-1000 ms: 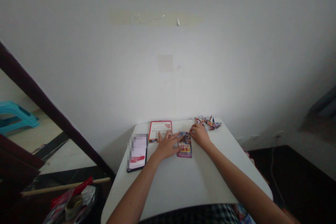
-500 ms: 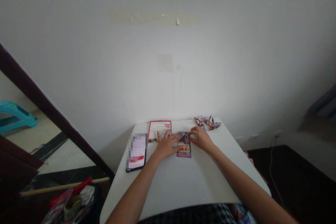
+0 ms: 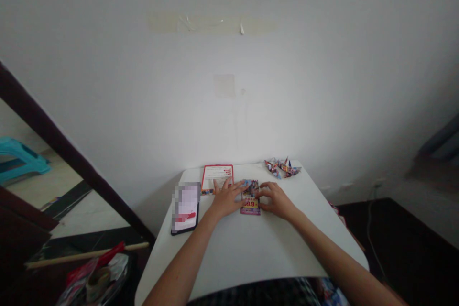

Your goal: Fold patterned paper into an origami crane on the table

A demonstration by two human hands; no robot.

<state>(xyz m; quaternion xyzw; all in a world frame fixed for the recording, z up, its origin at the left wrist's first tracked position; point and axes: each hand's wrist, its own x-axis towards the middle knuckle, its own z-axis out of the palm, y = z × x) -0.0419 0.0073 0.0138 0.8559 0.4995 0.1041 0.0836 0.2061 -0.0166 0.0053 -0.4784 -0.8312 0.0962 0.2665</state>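
A small printed paper (image 3: 251,203), colourful with large price digits, lies flat on the white table (image 3: 251,253). My left hand (image 3: 228,198) rests over its left edge, fingers spread, some of them reaching onto a red-bordered sheet (image 3: 218,172) behind. At the paper's right edge is my right hand (image 3: 276,199), its fingers bent and apart, the fingertips touching or just beside the paper. Folded paper pieces (image 3: 283,168) with pointed tips, in similar print, sit at the table's back right.
A phone (image 3: 186,208) with a lit screen lies at the table's left. Behind the table rises a white wall (image 3: 304,81). On the floor at left are a bin with rubbish (image 3: 103,279) and a wooden stick (image 3: 86,255); a blue stool (image 3: 25,160) shows in a mirror.
My right hand has slid from the paper's upper right corner down along its right side, towards me. The left hand stays on the paper.
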